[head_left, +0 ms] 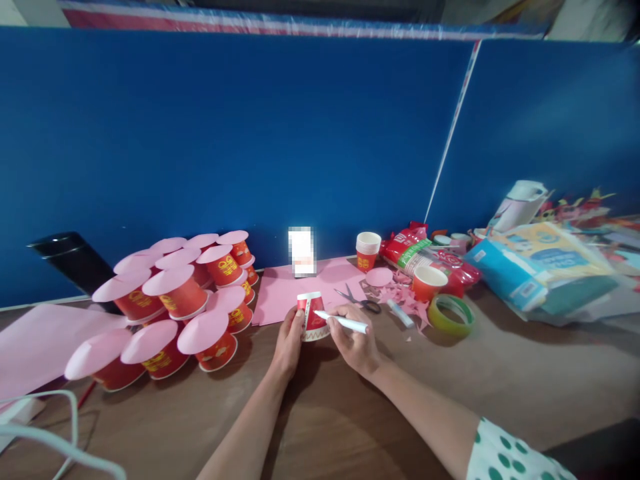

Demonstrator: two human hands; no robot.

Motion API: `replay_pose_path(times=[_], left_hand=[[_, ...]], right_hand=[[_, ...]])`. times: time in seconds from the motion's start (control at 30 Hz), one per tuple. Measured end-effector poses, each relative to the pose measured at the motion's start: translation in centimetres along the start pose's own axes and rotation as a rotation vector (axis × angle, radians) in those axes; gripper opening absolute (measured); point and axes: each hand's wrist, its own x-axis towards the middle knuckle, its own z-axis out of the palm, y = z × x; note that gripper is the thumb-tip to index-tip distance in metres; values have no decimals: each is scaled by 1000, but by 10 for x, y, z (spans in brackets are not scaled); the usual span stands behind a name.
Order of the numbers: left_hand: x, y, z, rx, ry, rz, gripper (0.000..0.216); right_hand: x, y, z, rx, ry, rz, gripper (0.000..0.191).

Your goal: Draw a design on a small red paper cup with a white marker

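Near the middle of the table, my left hand [290, 339] grips a red paper cup [315, 319] by its left side. The cup is upside down, its wider rim toward me, with a white strip and a zigzag line on it. My right hand [356, 343] holds a white marker [345, 323] like a pen, its tip at the cup's red side. Behind the cup lies a pink paper sheet [275, 293], and scissors [367, 305] rest just beyond my right hand.
Several red cups topped with pink paper discs [175, 280] stand at the left, by a black bottle [75, 263]. To the right are stacked cups [368, 250], pink scraps [400, 293], green tape [451, 316], a red package [415, 250] and a blue-yellow pack [540, 267]. A blue partition [250, 133] rises behind.
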Motion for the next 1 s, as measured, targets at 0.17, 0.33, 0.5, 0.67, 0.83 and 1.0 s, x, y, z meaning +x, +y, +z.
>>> replay_pose_path(times=[0.17, 0.33, 0.5, 0.67, 0.83, 1.0], left_hand=[[-3, 5, 3, -14, -30, 13, 53], [-2, 3, 3, -45, -47, 25, 52], [-1, 2, 2, -57, -65, 23, 52], [0, 0, 0, -43, -55, 18, 52], [0, -2, -1, -36, -53, 16, 50], [0, -3, 0, -43, -75, 44, 49]], right_hand=[[-1, 2, 1, 6, -17, -30, 11], [-2, 3, 1, 7, -11, -40, 10], [-2, 4, 0, 2, -28, -8, 11], [-2, 5, 1, 8, -18, -19, 10], [-2, 5, 2, 23, -24, -18, 10], [-2, 5, 3, 34, -26, -9, 10]])
